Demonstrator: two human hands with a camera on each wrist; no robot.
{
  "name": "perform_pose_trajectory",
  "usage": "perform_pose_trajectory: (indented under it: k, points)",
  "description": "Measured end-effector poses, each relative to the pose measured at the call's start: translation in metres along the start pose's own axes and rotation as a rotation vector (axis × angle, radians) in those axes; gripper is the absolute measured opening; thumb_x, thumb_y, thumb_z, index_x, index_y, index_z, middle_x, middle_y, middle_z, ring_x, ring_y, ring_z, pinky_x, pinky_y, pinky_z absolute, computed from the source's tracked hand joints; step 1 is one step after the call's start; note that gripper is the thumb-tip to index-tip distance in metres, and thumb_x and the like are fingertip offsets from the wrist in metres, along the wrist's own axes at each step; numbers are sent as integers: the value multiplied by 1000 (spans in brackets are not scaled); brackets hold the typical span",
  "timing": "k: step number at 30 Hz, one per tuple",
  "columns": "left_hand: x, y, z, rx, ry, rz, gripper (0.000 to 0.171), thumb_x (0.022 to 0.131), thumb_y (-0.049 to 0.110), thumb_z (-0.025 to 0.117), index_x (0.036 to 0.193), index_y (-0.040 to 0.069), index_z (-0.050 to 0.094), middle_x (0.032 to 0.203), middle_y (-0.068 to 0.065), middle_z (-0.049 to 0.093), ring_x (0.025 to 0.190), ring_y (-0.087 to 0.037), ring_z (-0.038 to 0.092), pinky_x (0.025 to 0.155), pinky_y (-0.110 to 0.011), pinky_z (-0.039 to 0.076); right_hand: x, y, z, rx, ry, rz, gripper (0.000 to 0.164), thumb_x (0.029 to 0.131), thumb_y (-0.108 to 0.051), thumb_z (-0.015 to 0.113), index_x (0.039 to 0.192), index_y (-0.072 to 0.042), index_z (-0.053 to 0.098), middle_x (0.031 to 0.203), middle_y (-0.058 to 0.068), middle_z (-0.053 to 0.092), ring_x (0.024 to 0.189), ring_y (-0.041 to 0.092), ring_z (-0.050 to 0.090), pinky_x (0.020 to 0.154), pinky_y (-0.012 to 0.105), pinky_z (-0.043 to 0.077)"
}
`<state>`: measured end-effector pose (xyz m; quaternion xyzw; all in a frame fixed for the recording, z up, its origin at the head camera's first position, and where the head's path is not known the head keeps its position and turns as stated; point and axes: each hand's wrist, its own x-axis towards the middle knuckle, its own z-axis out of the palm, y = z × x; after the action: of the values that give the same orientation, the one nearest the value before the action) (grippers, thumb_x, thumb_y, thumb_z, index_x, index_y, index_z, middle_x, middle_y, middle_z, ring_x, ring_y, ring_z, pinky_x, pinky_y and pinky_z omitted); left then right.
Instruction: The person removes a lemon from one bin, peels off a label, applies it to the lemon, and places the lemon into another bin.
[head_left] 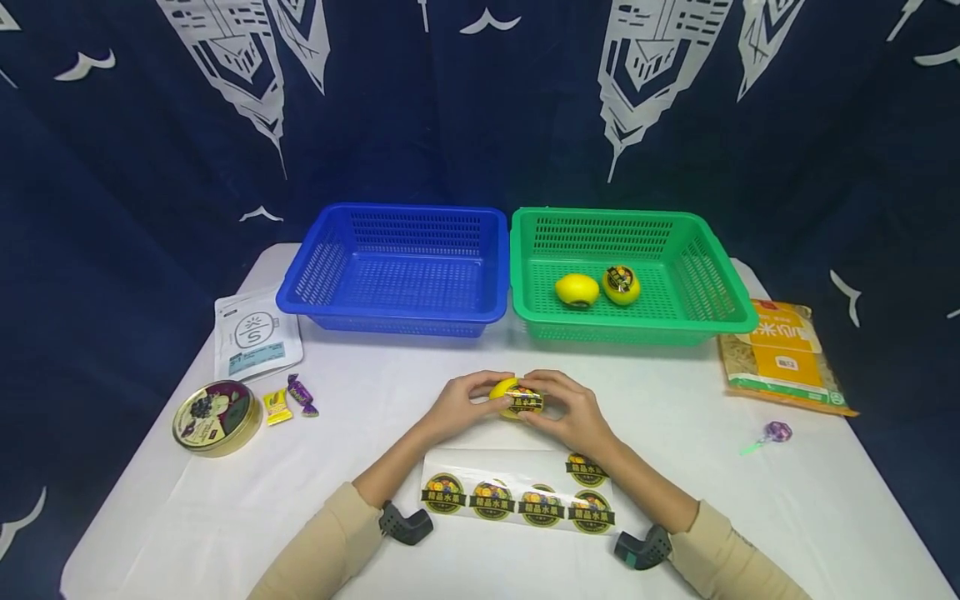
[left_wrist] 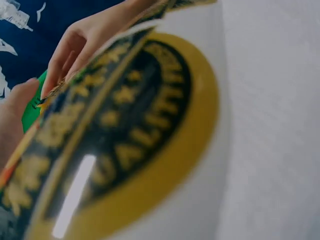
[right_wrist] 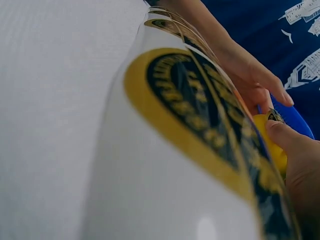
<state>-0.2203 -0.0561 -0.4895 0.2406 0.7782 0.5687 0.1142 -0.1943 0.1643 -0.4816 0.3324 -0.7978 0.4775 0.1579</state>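
Note:
Between both hands, above the middle of the table, is a yellow lemon with a round black-and-gold fruit sticker on its near side. My left hand holds the lemon's left end, thumb in front. From the right, my right hand has its fingers and thumb at the sticker's edge, gripping that side of the fruit. The right wrist view also shows the lemon, with a thumb against the sticker. Just below the hands lies a white sticker sheet bearing several matching stickers.
Behind stand a blue basket and a green basket; the green one holds two lemons. At left are a white pouch, a round tin and two wrapped candies. A yellow food bag and lollipop lie right.

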Motion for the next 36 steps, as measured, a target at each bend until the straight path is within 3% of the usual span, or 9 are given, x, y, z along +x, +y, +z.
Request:
perform_pose_trajectory:
  k: [8,15,21,25,30,36]
  points:
    - [2,3,1,-58,5,-26,40,84,31,69,120,18,61,119,3,61,102,-11,61,88,-25,48,-3,7,-1,9,5,-28,45,71,-8,80,113,-7,65,114,11,60,107,25,56,88,28,50]
    - [3,7,0,-82,-5,-36,39,83,24,70,120,15,61,114,-4,63,99,-14,63,86,-25,50,2,-7,-6,117,-27,-22,47,67,6,78,111,6,62,114,23,56,106,33,56,80,32,53]
    - [2,9,0,-78,22,-56,39,83,21,70,120,12,61,113,-7,63,98,-17,63,86,-25,49,6,-22,-13,90,-105,-2,54,68,7,77,117,9,56,120,25,53,110,37,52,84,34,51]
    - [-1,20,-2,-82,7,-67,39,84,14,68,122,5,59,113,-13,63,99,-22,63,87,-26,49,4,-22,-15,182,-122,119,60,73,4,74,127,9,48,123,26,51,111,39,51,85,34,51]
    - [-4,34,-5,-81,-11,-63,38,85,11,67,121,1,58,113,-16,62,98,-23,63,85,-25,50,3,-19,-15,319,-86,333,50,86,-2,64,131,5,45,122,25,54,111,36,53,91,32,47]
    - [0,15,-2,-91,5,-66,39,84,15,69,121,8,60,113,-11,63,98,-19,64,85,-25,50,6,-18,-14,343,-94,445,44,86,-7,65,126,6,50,123,23,54,111,34,54,92,30,46]
